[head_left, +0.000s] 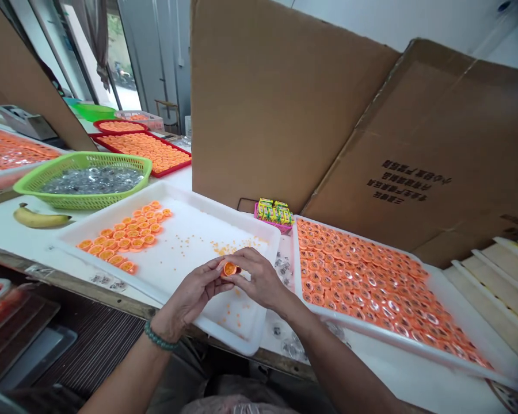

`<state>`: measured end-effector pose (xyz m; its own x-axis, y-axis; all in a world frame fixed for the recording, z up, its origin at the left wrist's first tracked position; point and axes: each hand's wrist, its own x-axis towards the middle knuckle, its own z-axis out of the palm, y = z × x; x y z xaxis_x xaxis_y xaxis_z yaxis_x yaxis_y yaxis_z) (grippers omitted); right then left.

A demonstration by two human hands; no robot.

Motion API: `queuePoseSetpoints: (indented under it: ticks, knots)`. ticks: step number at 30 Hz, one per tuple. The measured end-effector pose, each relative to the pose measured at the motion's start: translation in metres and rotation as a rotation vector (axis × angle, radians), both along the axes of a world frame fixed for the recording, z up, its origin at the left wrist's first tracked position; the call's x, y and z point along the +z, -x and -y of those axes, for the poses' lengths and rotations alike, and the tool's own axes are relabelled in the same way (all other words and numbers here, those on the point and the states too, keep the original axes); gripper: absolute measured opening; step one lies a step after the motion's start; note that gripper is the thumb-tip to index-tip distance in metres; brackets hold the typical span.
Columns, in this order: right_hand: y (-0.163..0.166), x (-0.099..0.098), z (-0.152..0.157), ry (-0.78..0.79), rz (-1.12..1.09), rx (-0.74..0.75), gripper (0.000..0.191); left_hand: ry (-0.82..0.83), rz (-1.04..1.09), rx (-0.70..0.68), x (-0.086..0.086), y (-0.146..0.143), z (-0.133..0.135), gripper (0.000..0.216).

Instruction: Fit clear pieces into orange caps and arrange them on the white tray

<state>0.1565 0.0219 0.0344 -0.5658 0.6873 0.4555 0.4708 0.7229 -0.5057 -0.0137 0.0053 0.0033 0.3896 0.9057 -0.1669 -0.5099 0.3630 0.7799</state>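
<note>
Between both hands, over the near right part of a white tray [190, 201], is a small round orange cup-like piece [229, 269] with its face turned up. My left hand [198, 284], a beaded bracelet at its wrist, pinches the piece from the left. From the right, the fingers of my right hand [256, 276] close on the same piece and partly cover it. Rows of similar orange pieces [132, 234] lie in the tray's left half. Small yellow-orange bits [224, 246] are scattered on the tray floor beside and under my hands.
On the right stands a tray of wrapped orange pieces [354, 276]. A pink basket of yellow-green packets [275, 214] sits before a cardboard wall [285, 103]. To the left are a green basket [84, 201] of clear plastic pieces, a banana [41, 217] and red trays [172, 170].
</note>
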Motion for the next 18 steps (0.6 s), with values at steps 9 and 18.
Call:
queuePoseSetpoints:
  ticks: [9, 18]
  knots:
    - [-0.015, -0.009, 0.014, -0.022, 0.050, -0.070, 0.052, -0.067, -0.185, -0.049, -0.002, -0.004, 0.000, 0.029]
    - [-0.018, -0.012, 0.004, 0.239, 0.076, -0.279, 0.043, 0.039, -0.030, -0.017, 0.005, 0.000, 0.001, 0.025]
